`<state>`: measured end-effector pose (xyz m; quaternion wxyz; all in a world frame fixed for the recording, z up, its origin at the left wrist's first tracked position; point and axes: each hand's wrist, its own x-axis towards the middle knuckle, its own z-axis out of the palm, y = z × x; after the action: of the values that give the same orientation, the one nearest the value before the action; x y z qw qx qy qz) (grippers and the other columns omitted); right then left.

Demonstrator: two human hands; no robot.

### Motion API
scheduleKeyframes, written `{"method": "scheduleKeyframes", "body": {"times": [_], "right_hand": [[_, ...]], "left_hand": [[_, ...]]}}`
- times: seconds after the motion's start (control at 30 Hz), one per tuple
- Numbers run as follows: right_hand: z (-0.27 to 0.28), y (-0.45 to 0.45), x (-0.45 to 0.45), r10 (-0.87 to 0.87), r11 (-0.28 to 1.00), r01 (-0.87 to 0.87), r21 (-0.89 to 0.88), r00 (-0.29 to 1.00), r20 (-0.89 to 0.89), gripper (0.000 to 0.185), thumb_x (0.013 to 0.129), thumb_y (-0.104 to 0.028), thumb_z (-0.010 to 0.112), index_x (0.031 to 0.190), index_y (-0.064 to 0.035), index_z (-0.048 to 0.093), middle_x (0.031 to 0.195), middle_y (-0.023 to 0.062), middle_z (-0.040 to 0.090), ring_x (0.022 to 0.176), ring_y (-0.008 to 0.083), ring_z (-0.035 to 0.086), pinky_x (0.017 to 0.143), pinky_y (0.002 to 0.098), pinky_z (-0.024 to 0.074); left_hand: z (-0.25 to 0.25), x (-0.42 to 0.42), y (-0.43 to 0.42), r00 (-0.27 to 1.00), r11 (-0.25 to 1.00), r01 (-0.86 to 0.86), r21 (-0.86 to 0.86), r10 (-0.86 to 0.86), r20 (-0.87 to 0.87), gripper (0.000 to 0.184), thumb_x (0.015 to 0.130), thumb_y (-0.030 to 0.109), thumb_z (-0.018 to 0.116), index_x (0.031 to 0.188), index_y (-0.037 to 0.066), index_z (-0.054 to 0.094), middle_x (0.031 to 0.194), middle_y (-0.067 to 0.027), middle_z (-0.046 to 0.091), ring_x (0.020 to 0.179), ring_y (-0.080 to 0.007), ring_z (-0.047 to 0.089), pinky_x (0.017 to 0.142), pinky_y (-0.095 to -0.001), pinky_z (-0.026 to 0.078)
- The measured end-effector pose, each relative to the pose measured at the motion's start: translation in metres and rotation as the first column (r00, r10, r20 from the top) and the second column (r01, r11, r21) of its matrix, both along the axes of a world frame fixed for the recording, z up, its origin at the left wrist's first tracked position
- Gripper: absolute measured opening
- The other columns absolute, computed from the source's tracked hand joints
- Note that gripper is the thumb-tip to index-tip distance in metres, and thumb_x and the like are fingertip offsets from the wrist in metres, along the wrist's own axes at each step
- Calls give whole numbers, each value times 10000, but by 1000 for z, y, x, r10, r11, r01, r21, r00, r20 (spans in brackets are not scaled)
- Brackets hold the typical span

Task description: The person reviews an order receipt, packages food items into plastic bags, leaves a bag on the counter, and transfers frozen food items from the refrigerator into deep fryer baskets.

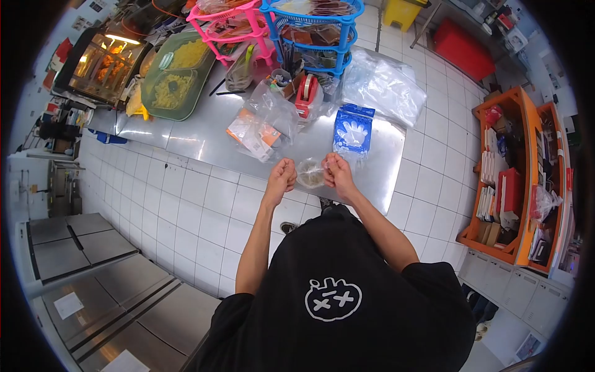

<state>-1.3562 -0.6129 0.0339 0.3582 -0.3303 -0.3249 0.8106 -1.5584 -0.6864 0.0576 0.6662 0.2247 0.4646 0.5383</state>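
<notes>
A small clear plastic bag (pixel 310 173) with something pale in its lower part hangs between my hands over the front edge of the steel table (pixel 207 139). My left hand (pixel 282 176) is closed at the left of the bag; what its fingers hold is too small to make out. Closed fingers of my right hand (pixel 336 172) pinch the bag at its right side. Just beyond my right hand lies a blue packet (pixel 353 130) with a white glove picture. A crumpled clear bag with an orange and white box (pixel 254 133) lies beyond my left hand.
A red tape dispenser (pixel 306 96), pink tiered rack (pixel 232 28) and blue tiered rack (pixel 314 38) stand farther back. Clear plastic bags (pixel 384 87) lie at the right. Left are a green-rimmed tray (pixel 176 77) and a lit display case (pixel 104 67). An orange shelf (pixel 520 180) stands right.
</notes>
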Motion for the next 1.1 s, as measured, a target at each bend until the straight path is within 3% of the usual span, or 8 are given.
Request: {"method": "scheduleKeyframes", "body": {"times": [0.2, 0.4, 0.5, 0.57, 0.67, 0.9, 1.0, 1.1], "right_hand": [[-36, 19, 35, 52, 988, -81, 135, 977, 207, 183, 1071, -249, 494, 990, -85, 506, 840, -16, 513, 521, 43, 399, 421, 233, 379], [2, 20, 48, 188, 891, -291, 349, 935, 300, 94, 1005, -87, 569, 1090, -48, 557, 931, 24, 557, 769, 99, 604, 628, 278, 545], [31, 19, 45, 76, 745, -377, 550, 868, 492, 138, 957, -31, 586, 1093, -22, 601, 963, 73, 590, 843, 182, 642, 710, 323, 557], [37, 25, 48, -79, 570, -484, 663, 772, 631, 151, 929, -24, 592, 1074, -5, 628, 971, 115, 611, 852, 252, 659, 731, 362, 550], [36, 27, 52, -145, 485, -561, 671, 705, 694, 121, 912, -67, 612, 1003, 5, 644, 992, 160, 620, 870, 340, 646, 763, 414, 528], [71, 28, 55, -8, 435, -757, 488, 538, 843, 193, 873, -215, 672, 941, -36, 650, 934, 159, 651, 910, 373, 643, 807, 479, 508], [68, 30, 55, -38, 385, -800, 461, 485, 874, 206, 868, -226, 682, 940, -35, 653, 928, 155, 656, 925, 372, 641, 808, 473, 511], [69, 38, 51, 51, 408, -824, 394, 451, 891, 205, 870, -221, 683, 950, -34, 655, 965, 152, 647, 966, 362, 632, 817, 467, 510]], "left_hand": [[-26, -13, -10, 950, 993, 21, -114, -56, -308, 165, 1039, 259, 559, 956, 117, 548, 697, 59, 468, 544, -22, 345, 438, -193, 237], [10, -11, -14, 912, 989, 146, -39, -149, -382, 156, 973, 164, 643, 1088, 77, 585, 740, 26, 561, 658, -74, 503, 555, -234, 409], [29, -6, -10, 646, 973, 226, 51, -111, -756, 277, 923, 94, 682, 1183, 47, 600, 754, -8, 586, 676, -122, 537, 642, -285, 464], [40, -7, -8, 577, 971, 236, -49, -180, -797, 304, 898, 64, 695, 1189, 36, 614, 770, -30, 595, 693, -136, 545, 663, -299, 472], [47, -2, 0, 540, 972, 222, -81, -191, -819, 273, 894, 64, 696, 1162, 51, 647, 788, -31, 597, 715, -128, 561, 674, -292, 478], [59, 0, 14, 465, 951, 297, -85, -222, -857, 248, 874, 50, 681, 1119, 20, 653, 835, -99, 639, 767, -207, 589, 735, -353, 497], [67, 2, 20, 251, 920, 388, -49, -156, -955, 234, 858, 46, 671, 1088, 6, 657, 900, -141, 667, 877, -290, 619, 812, -400, 505], [61, -6, 24, 123, 869, 476, -139, -223, -967, 267, 874, 40, 656, 1139, 16, 654, 1007, -138, 663, 947, -290, 645, 860, -413, 507]]}}
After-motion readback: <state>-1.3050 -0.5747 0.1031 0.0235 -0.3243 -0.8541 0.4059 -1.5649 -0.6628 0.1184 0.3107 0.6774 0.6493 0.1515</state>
